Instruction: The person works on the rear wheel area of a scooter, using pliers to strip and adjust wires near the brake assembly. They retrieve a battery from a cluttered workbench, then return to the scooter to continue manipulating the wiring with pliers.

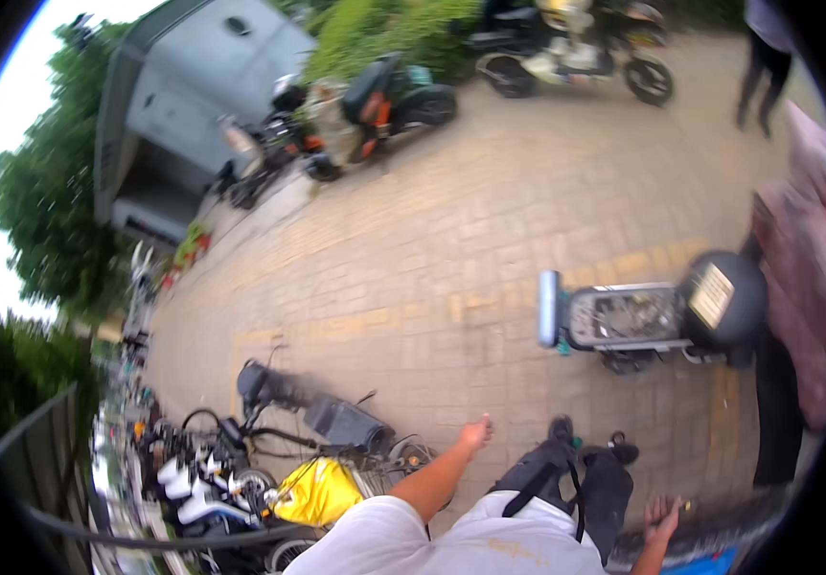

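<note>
Yellow, a tiny thing [689, 505] sits at my half-curled right hand [662, 518]; I can't tell if it's held. Probably light and hard, best pinched at its sides. My loosely curled left hand [475, 435] looks empty.

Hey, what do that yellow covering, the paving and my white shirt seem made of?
Yellow covering: probably plastic or coated fabric, slightly glossy with creases. Paving: matte brick or concrete blocks, judging by the joint lines. White shirt: matte cloth, perhaps cotton, softly draped.
</note>
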Demonstrator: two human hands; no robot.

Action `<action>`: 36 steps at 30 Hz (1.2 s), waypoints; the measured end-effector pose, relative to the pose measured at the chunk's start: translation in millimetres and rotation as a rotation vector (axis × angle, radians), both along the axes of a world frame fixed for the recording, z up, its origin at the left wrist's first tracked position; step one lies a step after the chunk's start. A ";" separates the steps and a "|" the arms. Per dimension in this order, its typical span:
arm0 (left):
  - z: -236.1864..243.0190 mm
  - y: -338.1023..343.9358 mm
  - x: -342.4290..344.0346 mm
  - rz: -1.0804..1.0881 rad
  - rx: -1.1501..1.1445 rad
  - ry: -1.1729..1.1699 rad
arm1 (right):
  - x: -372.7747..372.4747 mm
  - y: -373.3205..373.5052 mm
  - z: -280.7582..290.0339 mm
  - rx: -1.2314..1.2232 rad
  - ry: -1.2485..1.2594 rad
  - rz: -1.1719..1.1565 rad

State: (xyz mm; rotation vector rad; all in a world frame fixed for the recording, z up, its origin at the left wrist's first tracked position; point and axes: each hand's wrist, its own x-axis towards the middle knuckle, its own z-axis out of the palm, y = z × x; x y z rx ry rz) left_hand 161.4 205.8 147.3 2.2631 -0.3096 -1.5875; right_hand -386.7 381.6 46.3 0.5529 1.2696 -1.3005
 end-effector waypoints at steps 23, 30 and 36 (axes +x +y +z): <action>-41.5 91.1 -167.5 0.395 -0.053 0.096 | -154.9 -194.5 -3.1 -0.022 0.676 1.322; -51.5 -67.2 -190.7 -0.733 -0.425 -0.177 | -146.7 -167.2 -23.1 0.160 0.883 1.225; -83.1 -117.8 -237.2 -1.200 -0.492 -0.015 | -139.9 -113.0 -133.6 0.448 1.097 1.378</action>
